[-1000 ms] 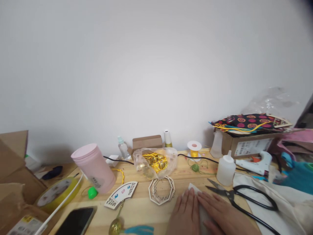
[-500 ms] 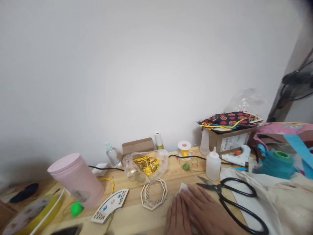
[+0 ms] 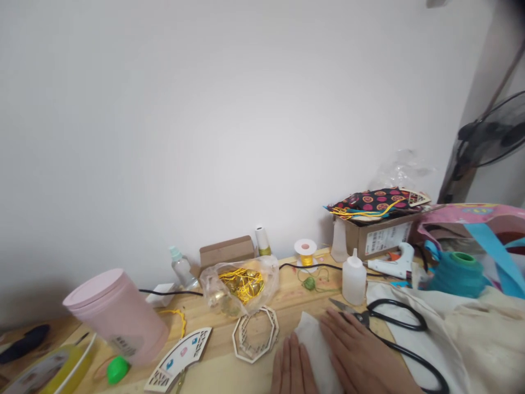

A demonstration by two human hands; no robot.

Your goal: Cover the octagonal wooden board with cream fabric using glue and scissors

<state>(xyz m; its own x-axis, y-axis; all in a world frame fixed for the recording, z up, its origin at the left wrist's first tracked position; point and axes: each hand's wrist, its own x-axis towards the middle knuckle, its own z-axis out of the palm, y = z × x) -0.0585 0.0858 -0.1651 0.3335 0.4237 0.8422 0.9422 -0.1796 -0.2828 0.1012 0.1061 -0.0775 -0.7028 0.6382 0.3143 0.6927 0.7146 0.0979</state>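
A folded white cloth or paper [image 3: 315, 345] lies on the wooden table at the bottom centre. My left hand [image 3: 292, 369] rests flat on its left edge, fingers extended. On its right side lies my right hand [image 3: 359, 355], palm down with the fingers stretched out, its fingertips beside the blades of black-handled scissors [image 3: 363, 317]. Neither hand grasps anything. An octagonal wooden frame [image 3: 256, 335] sits left of my hands, and a fan-shaped wooden piece [image 3: 179, 358] is farther left.
Behind are a plastic bag of yellow cord [image 3: 241, 284], a yellow spool [image 3: 305, 254], a white squeeze bottle [image 3: 354, 279] and a glue gun [image 3: 396, 264]. A pink canister [image 3: 118, 317] stands left; a teal thread cone [image 3: 459, 273] is right.
My hands have moved apart, showing more of the white piece between them. My right hand now covers part of the scissors' blades. The view has shifted slightly right.
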